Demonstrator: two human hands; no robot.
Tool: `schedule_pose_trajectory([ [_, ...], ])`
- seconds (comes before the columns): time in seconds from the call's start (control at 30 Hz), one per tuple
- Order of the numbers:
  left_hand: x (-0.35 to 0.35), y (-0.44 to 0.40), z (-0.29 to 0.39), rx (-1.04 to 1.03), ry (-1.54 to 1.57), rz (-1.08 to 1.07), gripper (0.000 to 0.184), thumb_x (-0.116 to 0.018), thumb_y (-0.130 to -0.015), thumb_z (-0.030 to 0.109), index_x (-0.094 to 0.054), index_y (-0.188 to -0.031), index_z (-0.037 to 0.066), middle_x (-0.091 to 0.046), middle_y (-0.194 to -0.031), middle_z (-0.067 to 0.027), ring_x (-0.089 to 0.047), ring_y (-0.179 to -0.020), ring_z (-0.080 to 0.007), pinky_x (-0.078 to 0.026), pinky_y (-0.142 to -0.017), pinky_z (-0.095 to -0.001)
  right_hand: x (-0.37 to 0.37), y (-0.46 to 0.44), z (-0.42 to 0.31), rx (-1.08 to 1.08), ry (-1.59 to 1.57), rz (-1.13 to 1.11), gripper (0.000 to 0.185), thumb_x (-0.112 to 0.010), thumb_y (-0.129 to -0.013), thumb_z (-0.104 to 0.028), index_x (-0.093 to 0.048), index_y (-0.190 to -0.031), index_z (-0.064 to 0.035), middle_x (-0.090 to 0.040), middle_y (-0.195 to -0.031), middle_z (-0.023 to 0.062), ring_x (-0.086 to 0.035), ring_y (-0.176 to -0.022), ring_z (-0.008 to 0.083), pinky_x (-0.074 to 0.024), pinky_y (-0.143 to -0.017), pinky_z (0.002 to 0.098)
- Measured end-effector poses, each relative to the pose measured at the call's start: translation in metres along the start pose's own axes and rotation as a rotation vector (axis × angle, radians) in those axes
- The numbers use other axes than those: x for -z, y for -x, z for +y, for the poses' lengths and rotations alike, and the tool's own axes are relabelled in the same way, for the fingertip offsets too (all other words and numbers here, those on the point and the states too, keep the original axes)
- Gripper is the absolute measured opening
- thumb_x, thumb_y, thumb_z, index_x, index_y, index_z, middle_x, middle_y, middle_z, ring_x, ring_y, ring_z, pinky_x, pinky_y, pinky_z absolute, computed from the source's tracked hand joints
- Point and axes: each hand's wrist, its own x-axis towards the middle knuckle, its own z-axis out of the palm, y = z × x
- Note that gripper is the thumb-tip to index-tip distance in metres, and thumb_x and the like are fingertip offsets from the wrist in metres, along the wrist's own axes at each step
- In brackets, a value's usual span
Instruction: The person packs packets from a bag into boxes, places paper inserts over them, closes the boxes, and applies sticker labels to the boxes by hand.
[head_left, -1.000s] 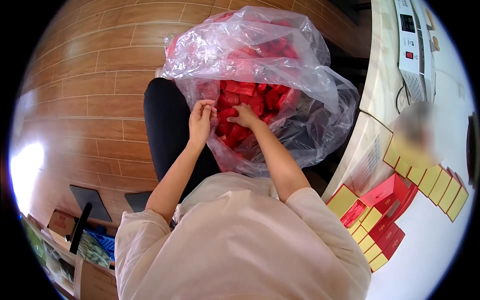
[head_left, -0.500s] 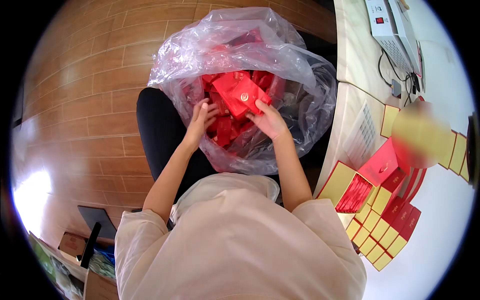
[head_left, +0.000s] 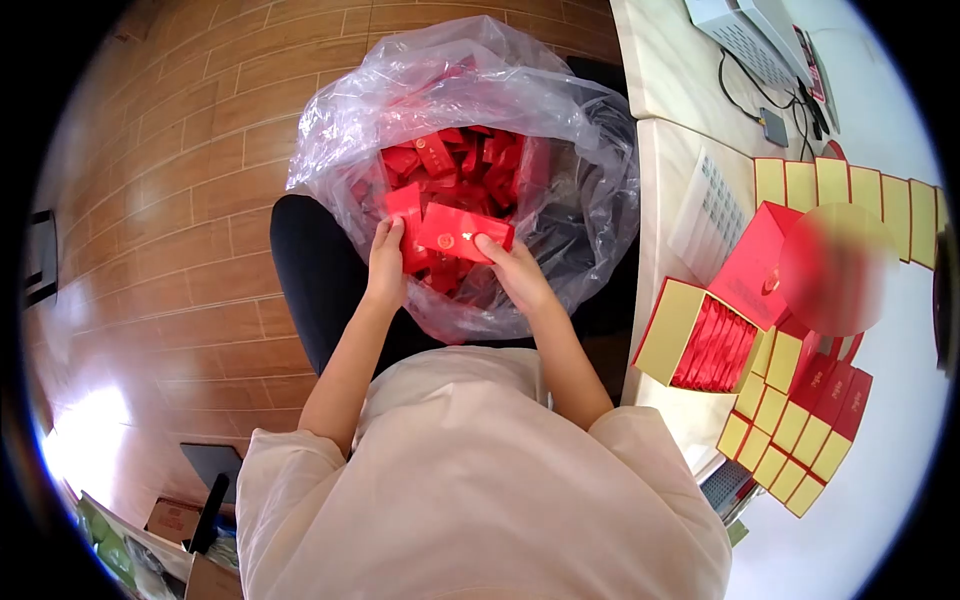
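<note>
My right hand [head_left: 512,270] is closed on a red packet [head_left: 465,230] with a gold emblem, thumb on its upper face. In my left hand [head_left: 388,258] is another red packet [head_left: 406,210], pinched near its left edge and held upright beside the first. Both packets are over the mouth of a large clear plastic bag [head_left: 350,120] between my knees. Inside the bag lies a heap of loose red packets [head_left: 470,165], partly hidden by my hands and the bag's folds.
To the right, the table [head_left: 665,160] carries an open gold-and-red box [head_left: 668,335] filled with red packets. Stacked boxes [head_left: 790,420], a printed sheet [head_left: 712,210], a white machine [head_left: 745,45] and cables stand there too. A blurred round patch covers part of the boxes.
My left hand, previously spread and without a packet, now holds one. The right hand's packets have come lower and closer to me, and the view has shifted slightly.
</note>
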Motion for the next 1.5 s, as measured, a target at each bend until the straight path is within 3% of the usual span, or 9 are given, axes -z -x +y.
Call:
schedule_pose_trajectory([
  [0.13,-0.006,0.019,0.023,0.190,-0.042,-0.183,0.035,-0.040,-0.101,0.021,-0.046,-0.133,0.008,-0.055,-0.126,-0.0077,-0.057,-0.110,-0.0177,-0.049,-0.090,-0.0310,0.001,0.019,-0.033,0.026,0.226,-0.192,0.051,-0.069,-0.086,-0.027,-0.053,-0.128,-0.0035,-0.058,-0.122,0.0056,-0.053,-0.112,0.0147,-0.0392,-0.100,0.0311],
  [0.23,0.026,0.007,0.020,0.619,0.173,-0.773,0.037,-0.038,-0.100,0.023,-0.047,-0.132,0.008,-0.055,-0.125,-0.0100,-0.061,-0.099,-0.0178,-0.052,-0.053,-0.0226,-0.005,0.026,-0.042,0.178,0.397,-0.208,0.059,-0.071,-0.084,-0.026,-0.046,-0.134,-0.0057,-0.056,-0.124,0.0076,-0.052,-0.115,0.0167,-0.0384,-0.101,0.0311],
  [0.4,0.005,0.022,0.009,0.915,0.524,-0.949,0.037,-0.039,-0.099,0.028,-0.048,-0.127,0.006,-0.056,-0.122,-0.0115,-0.060,-0.101,-0.0244,-0.055,-0.062,-0.0315,-0.007,0.023,-0.032,0.145,0.441,-0.084,0.059,-0.070,-0.085,-0.018,-0.041,-0.135,-0.0093,-0.053,-0.121,0.0087,-0.054,-0.110,0.0197,-0.0427,-0.096,0.0320],
  [0.5,-0.022,0.042,0.021,0.549,0.246,-0.377,0.052,-0.036,-0.098,0.042,-0.039,-0.138,0.009,-0.046,-0.137,-0.0149,-0.044,-0.128,-0.0307,-0.034,-0.106,-0.0491,-0.023,0.030,-0.030,0.208,-0.100,0.119,0.051,-0.063,-0.089,-0.014,-0.039,-0.134,-0.0117,-0.054,-0.121,0.0077,-0.057,-0.105,0.0206,-0.0486,-0.086,0.0320],
  [0.73,-0.060,0.055,0.012,-0.401,-0.382,-0.640,0.071,-0.055,-0.094,0.032,-0.011,-0.148,0.018,-0.031,-0.146,-0.0170,-0.042,-0.130,-0.0294,-0.035,-0.106,-0.0442,-0.018,0.053,-0.018,-0.176,-0.739,0.143,0.030,-0.053,-0.093,-0.014,-0.048,-0.122,-0.0094,-0.059,-0.112,0.0101,-0.062,-0.092,0.0227,-0.0531,-0.065,0.0337],
  [0.9,-0.098,0.069,0.022,-0.235,-0.413,-0.795,0.074,-0.067,-0.086,0.011,-0.022,-0.144,0.017,-0.043,-0.125,-0.0115,-0.049,-0.113,-0.0199,-0.041,-0.097,-0.0355,-0.029,0.091,-0.012,-0.180,-0.889,-0.005,0.029,-0.038,-0.100,-0.027,-0.051,-0.114,-0.0057,-0.061,-0.097,0.0087,-0.056,-0.072,0.0222,-0.0505,-0.067,0.0311],
  [1.2,-0.181,0.127,0.024,-0.267,-0.357,-0.851,0.056,-0.056,-0.095,0.026,-0.028,-0.141,0.012,-0.042,-0.119,-0.0054,-0.044,-0.102,-0.0128,-0.037,-0.096,-0.0295,-0.029,0.183,-0.093,0.576,0.235,0.437,0.046,-0.044,-0.099,-0.032,-0.039,-0.133,-0.0014,-0.048,-0.126,0.0159,-0.047,-0.116,0.0271,-0.0341,-0.102,0.0367],
  [1.33,-0.234,0.181,0.014,-0.448,-0.338,-1.018,0.074,-0.033,-0.093,0.064,-0.025,-0.143,0.009,-0.044,-0.124,-0.0074,-0.046,-0.108,-0.0162,-0.037,-0.099,-0.0338,-0.015,0.225,-0.138,0.933,0.893,0.694,0.064,-0.068,-0.082,-0.024,-0.039,-0.133,0.0022,-0.047,-0.122,0.0225,-0.045,-0.114,0.0384,-0.0367,-0.098,0.0427],
  [1.5,-0.294,0.233,-0.013,-0.335,-0.432,-1.455,0.092,-0.021,-0.088,0.074,-0.006,-0.148,0.006,-0.025,-0.146,-0.0119,-0.028,-0.134,-0.0226,-0.018,-0.112,-0.0381,0.029,0.276,-0.168,1.085,0.996,1.044,0.060,-0.069,-0.079,-0.013,-0.043,-0.132,-0.0003,-0.054,-0.112,0.0207,-0.056,-0.099,0.0375,-0.0477,-0.083,0.0400],
])
